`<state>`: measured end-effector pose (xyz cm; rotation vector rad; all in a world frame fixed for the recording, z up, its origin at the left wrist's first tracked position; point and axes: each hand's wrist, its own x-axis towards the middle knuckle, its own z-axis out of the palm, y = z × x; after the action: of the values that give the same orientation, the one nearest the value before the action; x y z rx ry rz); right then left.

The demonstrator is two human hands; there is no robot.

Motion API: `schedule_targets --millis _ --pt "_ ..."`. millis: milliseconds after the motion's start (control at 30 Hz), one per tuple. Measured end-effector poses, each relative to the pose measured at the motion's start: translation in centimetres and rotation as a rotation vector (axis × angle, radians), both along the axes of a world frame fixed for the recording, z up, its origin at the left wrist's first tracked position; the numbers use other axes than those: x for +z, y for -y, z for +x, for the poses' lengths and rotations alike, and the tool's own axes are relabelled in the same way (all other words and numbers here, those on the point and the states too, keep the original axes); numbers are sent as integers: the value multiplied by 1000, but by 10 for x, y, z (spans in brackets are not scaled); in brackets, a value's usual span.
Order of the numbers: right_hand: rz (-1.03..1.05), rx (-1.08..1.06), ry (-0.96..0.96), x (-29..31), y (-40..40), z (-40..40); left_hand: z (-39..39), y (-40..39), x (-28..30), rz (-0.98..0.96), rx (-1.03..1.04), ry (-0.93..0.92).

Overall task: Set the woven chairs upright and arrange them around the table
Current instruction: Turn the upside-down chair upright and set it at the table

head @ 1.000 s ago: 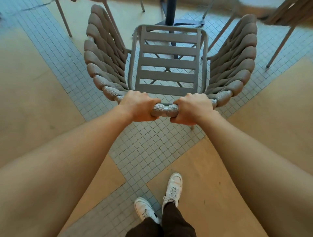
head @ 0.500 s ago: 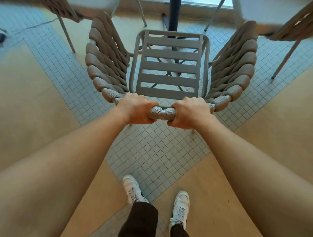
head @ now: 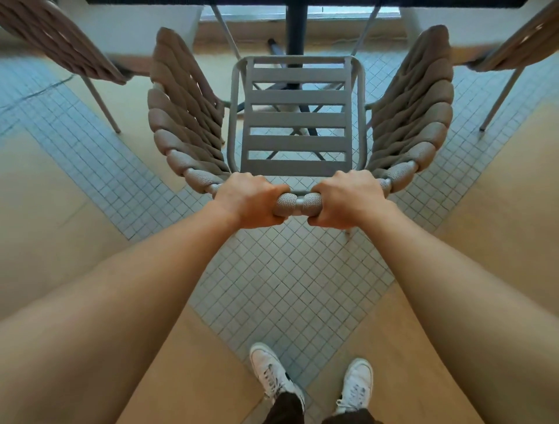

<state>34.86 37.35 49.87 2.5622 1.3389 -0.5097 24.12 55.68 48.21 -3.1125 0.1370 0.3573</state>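
A woven chair [head: 298, 121] with a grey slatted seat and thick taupe rope sides stands upright in front of me, facing the table. My left hand [head: 246, 201] and my right hand [head: 344, 199] both grip the rope-wrapped top rail of its back, close together. The table's dark central post [head: 296, 27] rises just beyond the seat's front edge, and the dark table edge [head: 302, 2] runs along the top of the view.
Another woven chair [head: 60, 45] stands at the upper left and one more [head: 520, 45] at the upper right, both with thin metal legs. The floor is grey mosaic tile and tan panels. My white shoes [head: 273, 373] are below.
The chair has moved forward toward the table, with its seat now close to the post. I have stepped after it, and both hands keep the same grip.
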Motion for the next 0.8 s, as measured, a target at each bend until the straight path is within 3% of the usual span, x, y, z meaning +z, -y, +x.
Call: schedule_targets --millis 500,567,667,800 --pt "70 27 -2 0 -17 21 19 -22 -2 -56 -45 69" --pt "187 14 10 -3 -10 19 13 -21 0 -112 -23 148" --pt "557 -13 59 -19 7 11 4 -17 -5 -275 54 311" --pt "809 -251 369 -30 1 1 9 -2 -13 -185 375 586"
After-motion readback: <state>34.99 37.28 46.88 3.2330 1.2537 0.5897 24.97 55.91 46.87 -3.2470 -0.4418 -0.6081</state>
